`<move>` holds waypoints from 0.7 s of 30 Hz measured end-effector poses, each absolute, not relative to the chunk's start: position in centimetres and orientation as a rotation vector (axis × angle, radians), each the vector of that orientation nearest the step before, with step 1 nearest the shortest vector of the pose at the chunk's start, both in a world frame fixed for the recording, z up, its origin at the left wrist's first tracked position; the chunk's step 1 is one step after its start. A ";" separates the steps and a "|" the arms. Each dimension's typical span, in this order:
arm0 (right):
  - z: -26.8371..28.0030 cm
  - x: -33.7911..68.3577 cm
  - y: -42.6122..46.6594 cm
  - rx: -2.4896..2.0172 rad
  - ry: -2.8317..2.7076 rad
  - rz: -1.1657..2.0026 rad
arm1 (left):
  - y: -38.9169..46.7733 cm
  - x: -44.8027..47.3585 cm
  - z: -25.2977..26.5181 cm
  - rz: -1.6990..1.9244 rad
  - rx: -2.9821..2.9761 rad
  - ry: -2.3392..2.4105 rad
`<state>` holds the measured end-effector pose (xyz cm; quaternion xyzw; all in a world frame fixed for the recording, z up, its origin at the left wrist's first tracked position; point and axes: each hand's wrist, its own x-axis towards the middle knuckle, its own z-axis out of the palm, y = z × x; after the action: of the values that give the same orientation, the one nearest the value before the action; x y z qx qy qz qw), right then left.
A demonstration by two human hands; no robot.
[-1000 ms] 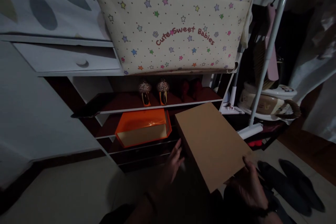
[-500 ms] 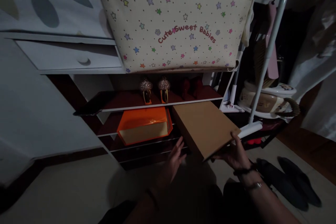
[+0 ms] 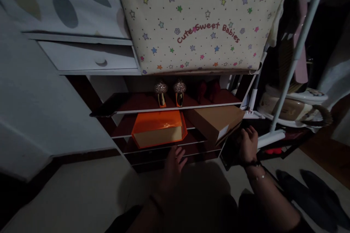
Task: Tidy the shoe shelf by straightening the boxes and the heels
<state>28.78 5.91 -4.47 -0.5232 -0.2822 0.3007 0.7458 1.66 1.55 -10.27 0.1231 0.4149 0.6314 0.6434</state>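
Note:
A brown cardboard box (image 3: 218,118) rests on a shelf of the cabinet, set askew with its near corner jutting out. A small white label shows on its end. To the right of that corner, my right hand (image 3: 248,143) has its fingers curled at the edge of a dark upright panel (image 3: 231,151), apart from the box. My left hand (image 3: 175,162) hangs in front of the lower shelves with its fingers apart and nothing in them. Just above it lies an orange box (image 3: 157,129) with a pale front side.
Glittery high-heeled shoes (image 3: 179,91) and dark red shoes (image 3: 207,91) stand on the upper shelf (image 3: 142,103). Above is a star-patterned fabric bin (image 3: 197,25). A pale pole (image 3: 298,47) leans at the right. Dark shoes (image 3: 308,196) lie on the floor.
The cardboard box has gone further back into the shelf and turned. My right hand has let go of its corner and moved to the dark panel. The view has shifted slightly left.

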 end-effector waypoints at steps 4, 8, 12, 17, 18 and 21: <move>-5.1 23.0 0.9 -0.978 -1.431 0.200 | 2.2 -1.9 -9.8 1.593 0.187 0.980; -5.0 14.5 1.2 -0.758 -2.132 -0.037 | 2.4 -5.1 -8.5 1.741 0.162 1.036; -5.6 7.5 5.6 -0.824 -2.341 -0.246 | 2.2 -7.2 -7.1 1.761 0.118 1.053; -6.7 3.9 9.6 -0.892 -2.419 -0.334 | 2.1 -8.4 -7.5 1.728 0.100 1.062; -6.8 3.8 9.9 -0.901 -2.419 -0.351 | 2.1 -8.5 -7.8 1.719 0.117 1.072; -6.6 4.6 9.8 -0.884 -2.412 -0.393 | 1.9 -8.2 -8.5 1.707 0.206 1.087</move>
<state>4.57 9.79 -6.62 -0.3276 -0.8942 -0.1457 0.2679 -8.24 1.87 -8.52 0.0860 0.4545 0.7139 0.5257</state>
